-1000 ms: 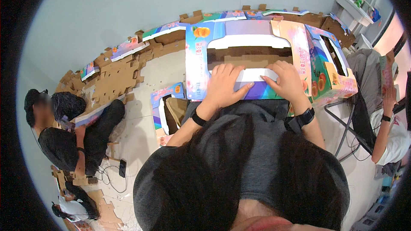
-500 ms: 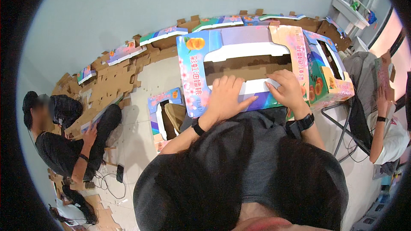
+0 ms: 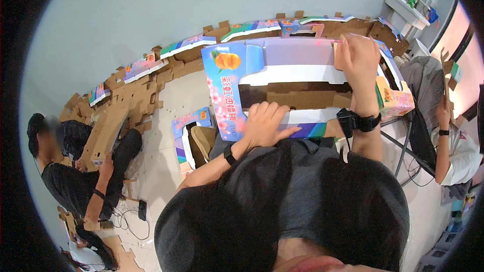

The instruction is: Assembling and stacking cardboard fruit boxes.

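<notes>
A colourful cardboard fruit box (image 3: 297,54), printed with peaches and blossoms, is right in front of me, with a wide cut-out showing its brown inside. My left hand (image 3: 267,123) lies on the white near edge of that cut-out. Its fingers bend over the edge, and the thumb stretches along the front. At the far right corner, my right hand (image 3: 359,59) is closed over the top edge, its fingertips partly hidden behind the cardboard. My right forearm crosses the box's right end.
Another printed box (image 3: 396,102) stands close on the right, above black metal legs (image 3: 403,153). A smaller box (image 3: 180,133) sits low on the left. Flattened cardboard (image 3: 113,121) lines the wall. One person (image 3: 70,184) on the left and another (image 3: 461,153) on the right handle cardboard.
My right hand has moved from the near edge to the box's far right corner. The left hand stays on the near edge. The person on the left has raised a brown sheet.
</notes>
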